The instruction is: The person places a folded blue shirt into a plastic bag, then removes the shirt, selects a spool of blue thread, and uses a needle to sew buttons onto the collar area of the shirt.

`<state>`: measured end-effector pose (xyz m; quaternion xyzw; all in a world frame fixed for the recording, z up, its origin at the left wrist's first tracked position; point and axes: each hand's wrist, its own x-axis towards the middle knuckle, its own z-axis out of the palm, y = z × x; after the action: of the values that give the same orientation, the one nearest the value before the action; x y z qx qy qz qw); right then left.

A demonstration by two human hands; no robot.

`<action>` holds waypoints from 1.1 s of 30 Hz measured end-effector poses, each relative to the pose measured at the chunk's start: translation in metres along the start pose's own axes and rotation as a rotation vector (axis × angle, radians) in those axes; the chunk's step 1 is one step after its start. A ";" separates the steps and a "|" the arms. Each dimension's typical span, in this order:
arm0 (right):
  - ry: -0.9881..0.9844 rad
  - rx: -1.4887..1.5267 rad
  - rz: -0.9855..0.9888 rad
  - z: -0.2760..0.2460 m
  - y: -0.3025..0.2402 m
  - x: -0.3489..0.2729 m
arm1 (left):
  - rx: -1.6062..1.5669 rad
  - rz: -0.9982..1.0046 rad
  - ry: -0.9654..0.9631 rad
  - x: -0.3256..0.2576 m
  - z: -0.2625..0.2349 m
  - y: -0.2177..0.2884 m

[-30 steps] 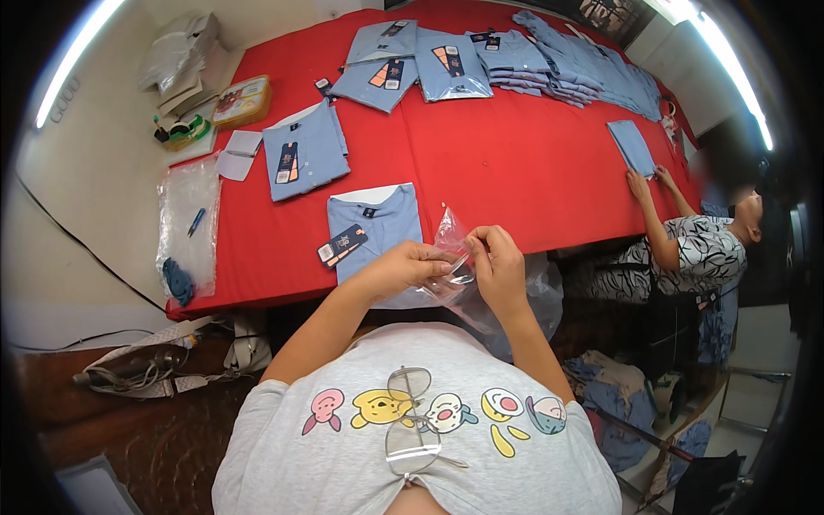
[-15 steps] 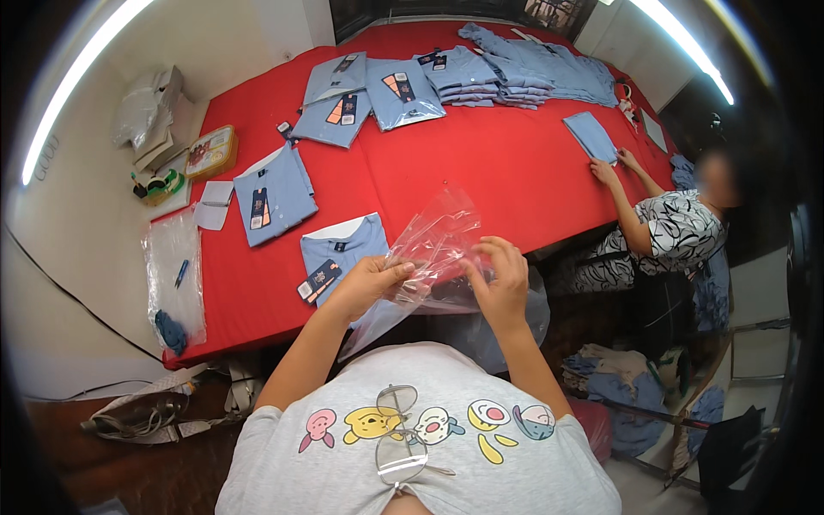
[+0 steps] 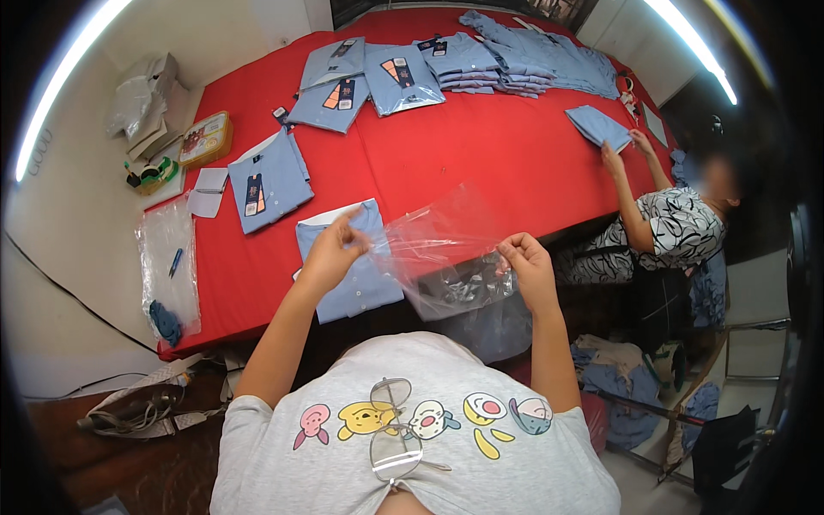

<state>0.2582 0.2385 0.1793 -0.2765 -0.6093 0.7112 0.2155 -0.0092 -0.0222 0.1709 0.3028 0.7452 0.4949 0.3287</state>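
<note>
Red-covered table: at its far side lie shirts in glossy plastic, apparently finished. Before you, one folded blue shirt, unbagged. Between your hands, one clear bag, creased, seemingly empty. Your right hand pinches its edge; your left, half-curled, meets the opposite side, hold unclear.

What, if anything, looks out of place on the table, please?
A crumpled blue bundle, apparently cloth, sits on the clear plastic at the near-left corner of the table; it looks odd because nearby shirts are folded.
</note>
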 end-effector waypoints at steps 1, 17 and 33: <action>0.058 0.090 0.018 0.002 -0.003 -0.003 | 0.116 0.129 0.089 -0.002 0.008 0.010; 0.339 -0.053 -0.289 0.054 -0.044 -0.064 | 0.479 0.770 0.024 -0.018 0.138 0.071; -1.142 -0.672 0.439 0.050 0.078 -0.013 | -0.745 -0.457 -0.576 -0.104 0.064 -0.136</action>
<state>0.2379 0.1797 0.1096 -0.0280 -0.7442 0.5455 -0.3845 0.0866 -0.1128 0.0449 0.1187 0.4451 0.5386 0.7055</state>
